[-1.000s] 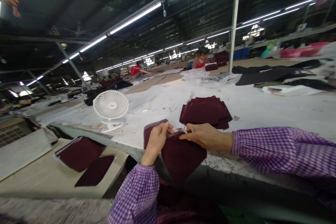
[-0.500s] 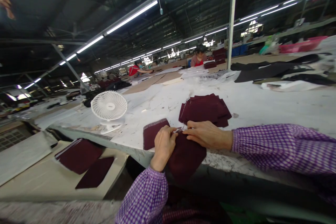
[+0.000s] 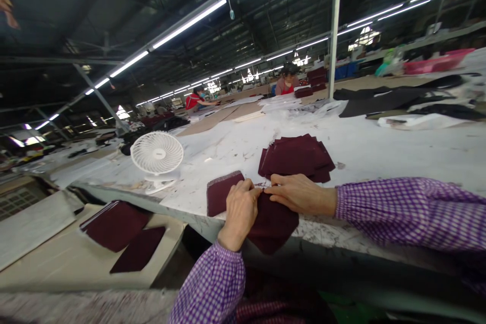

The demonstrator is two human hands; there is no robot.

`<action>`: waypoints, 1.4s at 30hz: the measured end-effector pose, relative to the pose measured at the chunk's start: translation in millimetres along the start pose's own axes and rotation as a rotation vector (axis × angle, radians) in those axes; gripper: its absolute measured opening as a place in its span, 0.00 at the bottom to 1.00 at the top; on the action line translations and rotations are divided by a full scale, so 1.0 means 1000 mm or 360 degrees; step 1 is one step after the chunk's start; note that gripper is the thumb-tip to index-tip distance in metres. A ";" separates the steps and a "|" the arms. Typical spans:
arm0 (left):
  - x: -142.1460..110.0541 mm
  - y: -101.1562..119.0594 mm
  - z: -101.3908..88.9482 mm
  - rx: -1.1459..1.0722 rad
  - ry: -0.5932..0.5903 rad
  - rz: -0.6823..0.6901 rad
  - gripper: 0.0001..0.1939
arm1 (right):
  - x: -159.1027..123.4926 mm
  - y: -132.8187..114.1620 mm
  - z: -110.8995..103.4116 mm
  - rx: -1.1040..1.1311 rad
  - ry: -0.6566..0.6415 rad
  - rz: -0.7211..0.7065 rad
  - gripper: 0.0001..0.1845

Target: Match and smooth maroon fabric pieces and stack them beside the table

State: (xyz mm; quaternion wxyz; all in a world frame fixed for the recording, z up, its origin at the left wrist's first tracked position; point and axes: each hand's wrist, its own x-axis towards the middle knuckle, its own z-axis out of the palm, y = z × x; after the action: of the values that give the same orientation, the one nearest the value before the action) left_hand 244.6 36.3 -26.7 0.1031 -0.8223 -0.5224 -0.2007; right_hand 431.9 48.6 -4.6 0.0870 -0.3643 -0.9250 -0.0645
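Observation:
A dark maroon fabric piece (image 3: 274, 223) lies at the table's near edge, its lower part hanging over. My left hand (image 3: 242, 207) is closed on its upper left edge, thumb and fingers pinched together. From the right, my right hand (image 3: 296, 194) pinches the same top edge, its fingertips almost meeting the left ones. What lies right under the fingertips is hidden. Beside my left hand sits a small maroon stack (image 3: 223, 193) with a greyish upper edge. Just beyond my right hand is a fanned pile of maroon pieces (image 3: 298, 154).
A white fan (image 3: 157, 154) stands on the white-covered table (image 3: 220, 136) to the left. More maroon pieces (image 3: 116, 225) lie on a lower beige surface. Dark cloth (image 3: 383, 104) and a metal post (image 3: 335, 30) are farther right. Two people (image 3: 286, 83) work across the table.
My left hand has shifted slightly right along the fabric's top edge, nearer my right hand. The hanging fabric corner has risen a little. My right hand has hardly moved.

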 end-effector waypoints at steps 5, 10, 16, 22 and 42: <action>0.003 -0.001 0.000 0.0067 -0.0057 0.0075 0.15 | -0.001 0.001 0.006 0.0097 0.0070 0.0042 0.17; 0.003 0.000 -0.001 0.0085 -0.0047 0.0115 0.15 | 0.001 0.005 0.019 0.0357 0.0384 0.0028 0.17; 0.002 0.002 -0.002 0.0025 -0.0026 0.0069 0.15 | 0.005 0.007 0.022 0.0287 0.0297 -0.0055 0.17; -0.014 -0.020 -0.009 -0.0564 -0.0029 -0.0128 0.09 | 0.008 0.009 0.017 0.0223 0.0211 -0.0079 0.19; -0.048 -0.043 -0.013 -0.0520 0.0176 -0.0044 0.14 | 0.029 -0.004 -0.017 -0.0272 -0.0236 -0.0383 0.30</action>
State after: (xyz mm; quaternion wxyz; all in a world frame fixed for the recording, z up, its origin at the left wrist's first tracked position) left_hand 184.9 10.2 -37.7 -0.0059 -0.8085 -0.4876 -0.3293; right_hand 410.4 61.7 18.1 -0.0213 -0.2606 -0.9570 -0.1258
